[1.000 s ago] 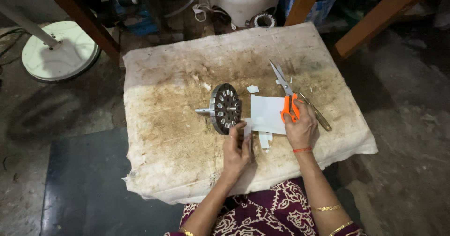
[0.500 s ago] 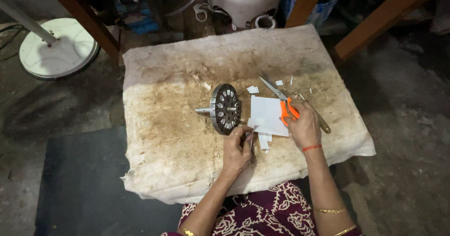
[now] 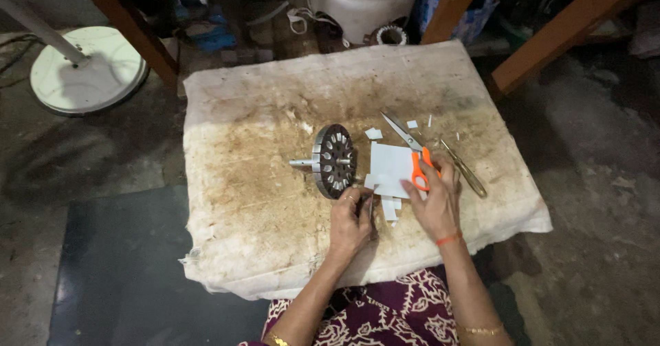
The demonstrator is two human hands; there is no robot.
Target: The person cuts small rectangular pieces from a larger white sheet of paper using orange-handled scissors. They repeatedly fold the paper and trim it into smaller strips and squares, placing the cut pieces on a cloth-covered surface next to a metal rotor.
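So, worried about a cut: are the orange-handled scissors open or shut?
Shut: the scissors lie on the white sheet, blades together in one point, the right hand on the orange handles.

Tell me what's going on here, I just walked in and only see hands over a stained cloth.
A seated person works at a cloth-covered pad. The right hand holds orange-handled scissors over a white sheet. The left hand pinches a small strip at the sheet's lower edge, next to a round slotted metal core on a shaft. White offcuts lie around, and a long metal tool lies to the right.
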